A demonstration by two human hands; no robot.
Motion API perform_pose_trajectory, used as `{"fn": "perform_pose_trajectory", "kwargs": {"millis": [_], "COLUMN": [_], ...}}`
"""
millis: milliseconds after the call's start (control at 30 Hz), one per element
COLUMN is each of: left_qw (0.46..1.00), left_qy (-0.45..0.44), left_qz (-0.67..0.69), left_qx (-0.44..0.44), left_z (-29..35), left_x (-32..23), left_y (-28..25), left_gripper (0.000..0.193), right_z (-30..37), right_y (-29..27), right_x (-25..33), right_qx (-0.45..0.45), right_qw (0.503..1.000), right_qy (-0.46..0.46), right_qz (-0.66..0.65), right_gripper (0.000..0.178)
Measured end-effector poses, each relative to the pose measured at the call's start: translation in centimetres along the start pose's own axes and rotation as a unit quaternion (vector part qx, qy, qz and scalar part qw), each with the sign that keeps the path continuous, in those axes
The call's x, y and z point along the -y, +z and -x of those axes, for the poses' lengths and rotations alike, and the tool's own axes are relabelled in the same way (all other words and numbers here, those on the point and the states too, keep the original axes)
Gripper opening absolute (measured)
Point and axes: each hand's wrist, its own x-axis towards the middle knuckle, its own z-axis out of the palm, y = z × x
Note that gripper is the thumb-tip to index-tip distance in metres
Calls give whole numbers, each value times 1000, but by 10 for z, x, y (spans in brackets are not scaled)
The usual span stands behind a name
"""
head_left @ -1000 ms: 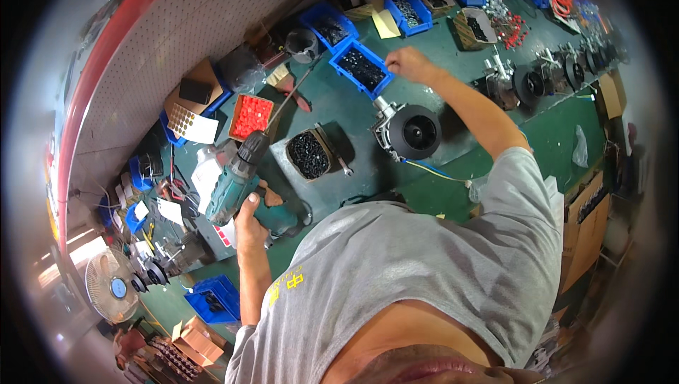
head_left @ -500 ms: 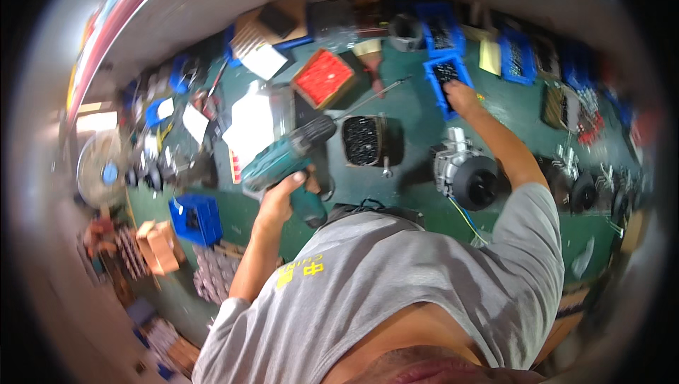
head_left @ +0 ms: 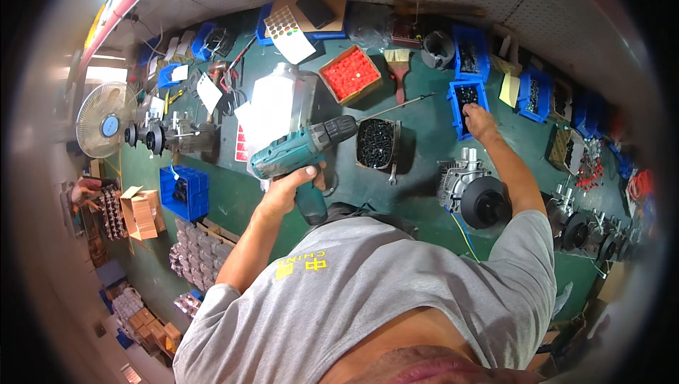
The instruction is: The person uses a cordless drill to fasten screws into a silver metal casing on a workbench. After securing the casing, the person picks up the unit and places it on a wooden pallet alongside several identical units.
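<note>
My left hand (head_left: 296, 183) is wrapped round the handle of a teal and black cordless drill (head_left: 283, 153). A long thin bit (head_left: 396, 105) runs from its chuck toward the upper right, over the bench. My right hand (head_left: 481, 122) reaches into a small blue bin (head_left: 458, 126) that holds small dark parts. Its fingers are pinched together down in the bin, and whatever is between them is hidden. Nearer to me, below that bin, stands a metal motor unit (head_left: 464, 180) with a round black wheel (head_left: 485, 202) and a yellow and blue wire.
The green bench (head_left: 396, 204) carries a box of black screws (head_left: 375, 145), a box of red caps (head_left: 348, 76), a brush (head_left: 398, 73) and a white plastic jug (head_left: 283, 101). Several blue bins line the back. More motor units (head_left: 566, 218) stand right; a fan (head_left: 107, 121) is left.
The view has shifted, so the bench things sit farther right in the picture. My right hand stays in the blue bin, and my left hand still grips the drill.
</note>
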Motion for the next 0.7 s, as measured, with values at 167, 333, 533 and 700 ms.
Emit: {"fn": "perform_pose_trajectory", "kwargs": {"millis": [167, 333, 533, 700], "left_qw": [1000, 1000, 999, 1000], "left_qy": [-12, -8, -10, -11], "left_qz": [11, 19, 29, 13], "left_qx": [-9, 10, 28, 22], "left_z": [7, 8, 13, 18], "left_x": [2, -1, -3, -4], "left_y": [-10, -16, -25, -33], "left_gripper": [37, 36, 36, 43], "right_z": [3, 11, 13, 23], "right_y": [-10, -28, -45, -67], "right_x": [0, -5, -8, 6], "right_qx": [-33, -111, -101, -153], "right_qw": [999, 988, 956, 963], "right_qy": [2, 47, 132, 101], "right_qz": [-17, -98, -243, -199], "right_gripper": [20, 24, 35, 37]}}
